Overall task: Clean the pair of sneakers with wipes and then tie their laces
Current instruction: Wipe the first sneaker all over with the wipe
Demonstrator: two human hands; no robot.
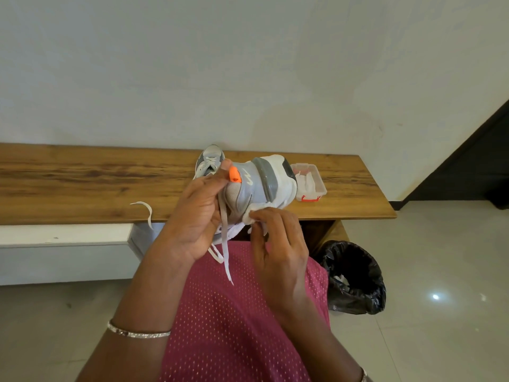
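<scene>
My left hand (197,216) grips a grey and white sneaker (257,183) with an orange heel tab, lifted above the front edge of the wooden table (82,183), its heel and sole turned away to the right. Loose white laces (225,252) dangle from it over my lap. My right hand (278,241) pinches a white wipe (254,215) against the sneaker's lower side. The second sneaker (209,161) stands on the table behind, partly hidden by my left hand.
A clear plastic box of wipes (309,183) with red clips sits on the table to the right of the sneakers. A bin lined with a black bag (355,277) stands on the tiled floor at the right. A stray lace end (146,209) lies over the table's front edge.
</scene>
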